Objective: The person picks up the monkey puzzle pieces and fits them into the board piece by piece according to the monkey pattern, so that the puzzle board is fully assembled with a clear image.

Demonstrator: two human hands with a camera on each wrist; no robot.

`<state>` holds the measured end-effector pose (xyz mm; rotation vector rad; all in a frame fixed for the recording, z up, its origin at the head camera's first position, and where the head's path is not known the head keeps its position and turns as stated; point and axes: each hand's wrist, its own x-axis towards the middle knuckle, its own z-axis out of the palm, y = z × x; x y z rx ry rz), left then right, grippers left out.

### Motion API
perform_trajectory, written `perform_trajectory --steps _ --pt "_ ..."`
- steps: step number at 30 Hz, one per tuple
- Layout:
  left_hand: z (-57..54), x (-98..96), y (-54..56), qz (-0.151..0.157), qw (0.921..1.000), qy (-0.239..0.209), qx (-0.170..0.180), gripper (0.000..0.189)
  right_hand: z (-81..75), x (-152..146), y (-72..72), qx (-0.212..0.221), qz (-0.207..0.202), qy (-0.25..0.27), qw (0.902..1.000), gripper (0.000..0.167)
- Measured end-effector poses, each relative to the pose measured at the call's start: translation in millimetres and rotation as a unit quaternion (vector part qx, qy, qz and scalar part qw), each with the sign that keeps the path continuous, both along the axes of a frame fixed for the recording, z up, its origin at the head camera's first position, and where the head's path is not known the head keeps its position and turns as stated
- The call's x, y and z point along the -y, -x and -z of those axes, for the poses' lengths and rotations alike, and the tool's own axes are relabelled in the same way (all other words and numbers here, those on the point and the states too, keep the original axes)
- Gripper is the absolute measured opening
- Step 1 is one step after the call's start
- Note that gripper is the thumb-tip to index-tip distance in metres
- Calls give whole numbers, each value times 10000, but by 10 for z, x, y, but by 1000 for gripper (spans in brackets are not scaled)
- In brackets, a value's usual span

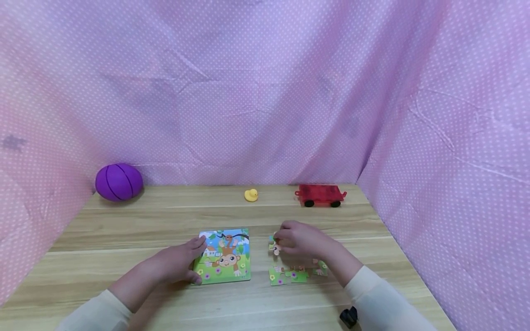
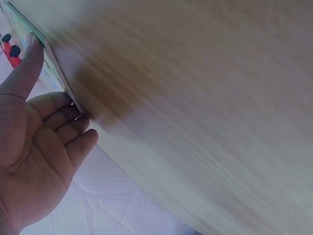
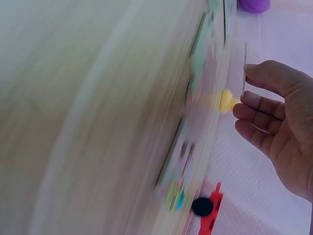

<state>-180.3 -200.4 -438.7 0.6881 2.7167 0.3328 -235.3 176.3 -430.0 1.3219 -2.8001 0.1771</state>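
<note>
A square jigsaw puzzle (image 1: 227, 271) with a cartoon monkey lies left of centre in the head view. My left hand (image 1: 178, 262) holds its left side, the thumb near the front corner and the fingertips at the back corner. The left wrist view shows this hand (image 2: 44, 132) with its fingers curled at the board's edge (image 2: 63, 81). Right of the puzzle, my right hand (image 1: 304, 239) pinches a jigsaw piece (image 1: 276, 249) bearing part of a monkey face. That piece (image 3: 245, 54) appears edge-on between thumb and forefinger in the right wrist view. Several loose jigsaw pieces (image 1: 277, 276) lie below this hand.
A purple ball (image 1: 119, 182) sits at the table's back left. Along the back edge stand a yellow toy duck (image 1: 250, 195) and a red toy wagon (image 1: 320, 194). A small black object (image 1: 349, 317) is beside the right sleeve. Pink dotted cloth (image 1: 256, 115) surrounds the wooden table (image 1: 186, 216).
</note>
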Motion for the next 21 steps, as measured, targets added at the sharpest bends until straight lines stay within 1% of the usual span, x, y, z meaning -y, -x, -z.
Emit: perform_trajectory --steps 5,11,14,17,19,21 --pt "3 4 0 -12 10000 11 -14 98 -30 265 20 -84 -216 -102 9997 26" --pt "-9 0 -12 -15 10000 36 -17 97 -49 606 18 -281 -620 -213 9975 26" --pt "-22 -3 -18 -21 10000 19 -10 96 -12 756 21 -286 -697 -265 9968 23" --pt "-30 -8 -20 -10 10000 21 -9 96 45 883 23 -250 -670 -332 9969 23" --pt "-32 -8 -22 55 10000 32 -39 96 83 959 25 -288 -676 -402 9965 24" --pt "-35 -8 -25 121 9999 35 -87 96 109 1036 26 -356 -764 -469 9953 24"
